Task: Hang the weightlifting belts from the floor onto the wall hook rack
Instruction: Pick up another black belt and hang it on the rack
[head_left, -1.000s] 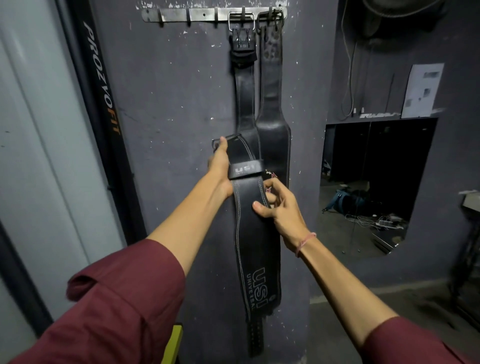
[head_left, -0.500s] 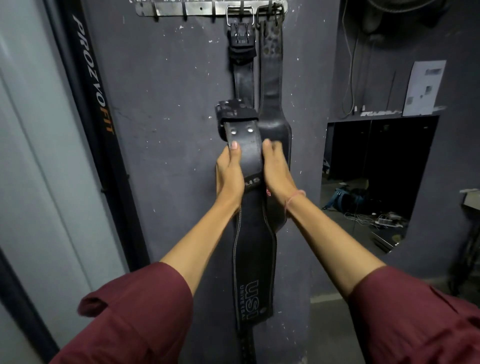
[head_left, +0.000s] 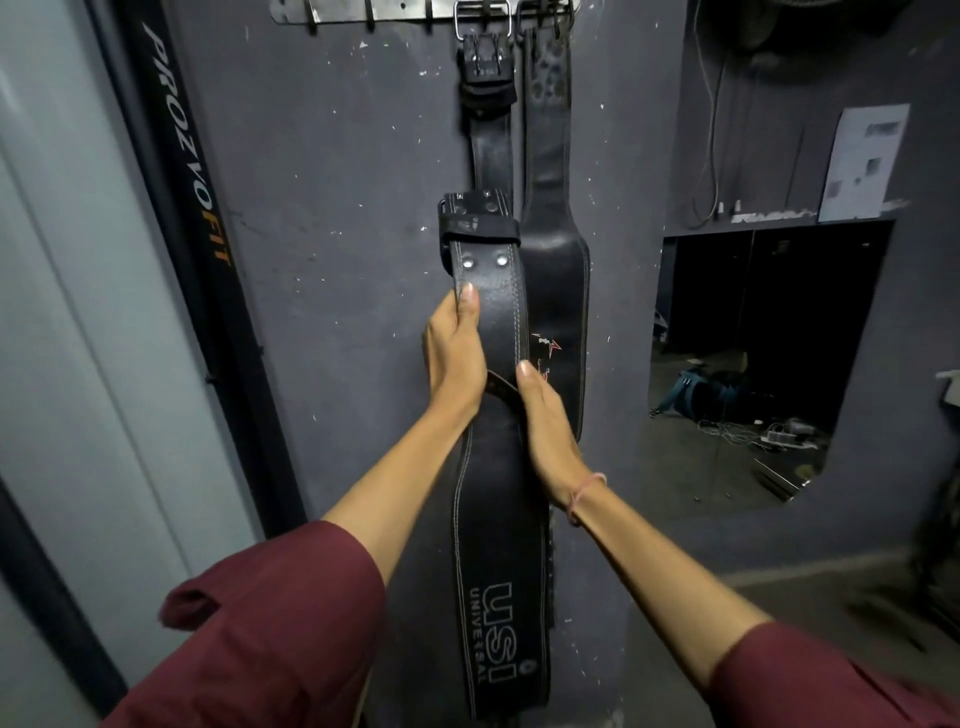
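I hold a black leather weightlifting belt (head_left: 493, 519) marked "USI UNIVERSAL" upright against the grey wall. My left hand (head_left: 454, 358) grips its left edge, thumb on the front below the two rivets. My right hand (head_left: 545, 415) grips its right edge a little lower. The buckle end points up, well below the metal hook rack (head_left: 374, 9) at the top edge. Two black belts hang from the rack's right hooks: a narrow belt (head_left: 488, 119) with a steel buckle and a wider belt (head_left: 553, 249) behind my belt.
A black upright (head_left: 192, 171) lettered "PROZVOFIT" leans left of the wall panel. Right of it a dark opening (head_left: 753, 364) shows cables and a teal thing on the floor. A paper sheet (head_left: 862, 161) and wires hang above it. The rack's left hooks are bare.
The belt's buckle end has gone up the wall and now stands upright. My right hand moved from the belt's front to its right edge, then slid slightly lower.
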